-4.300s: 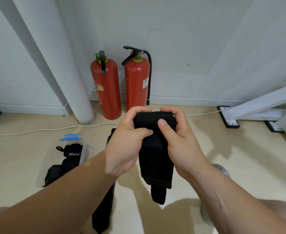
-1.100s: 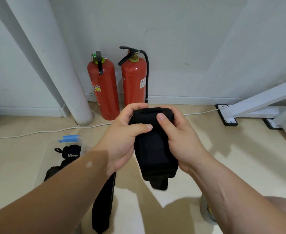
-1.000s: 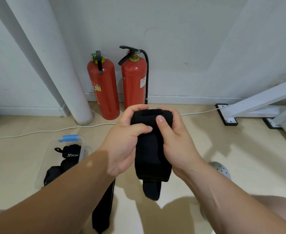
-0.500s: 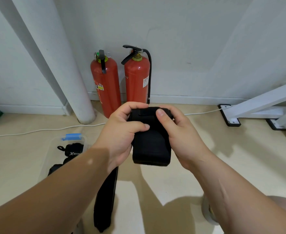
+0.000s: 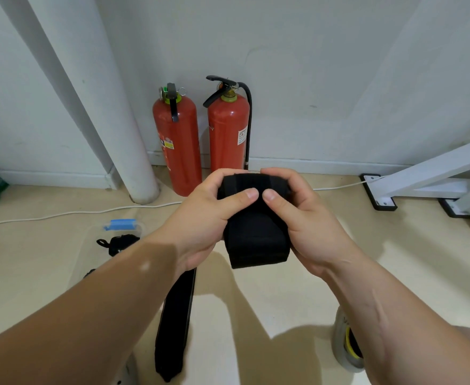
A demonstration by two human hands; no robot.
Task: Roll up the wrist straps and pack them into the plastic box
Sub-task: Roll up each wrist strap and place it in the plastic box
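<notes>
I hold a black wrist strap (image 5: 256, 234) in mid-air, wound into a thick roll with a short flat end hanging below. My left hand (image 5: 208, 215) grips the roll's left side and my right hand (image 5: 306, 218) grips its right side, both thumbs pressing on the front. A second black strap (image 5: 175, 323) lies flat and unrolled on the floor below my left forearm. The clear plastic box (image 5: 89, 245) with a blue clip sits on the floor at the left, partly hidden by my arm, with rolled black straps (image 5: 120, 243) inside.
Two red fire extinguishers (image 5: 178, 145) stand against the wall behind my hands, beside a white pipe (image 5: 111, 107). A white cable (image 5: 61, 213) runs along the floor. A white frame leg (image 5: 422, 173) stands at right. A tape roll (image 5: 347, 343) lies near my right forearm.
The hanging tail of the strap has been wound up into the roll, so the roll is thicker and only a short end hangs. My thumbs have moved closer together.
</notes>
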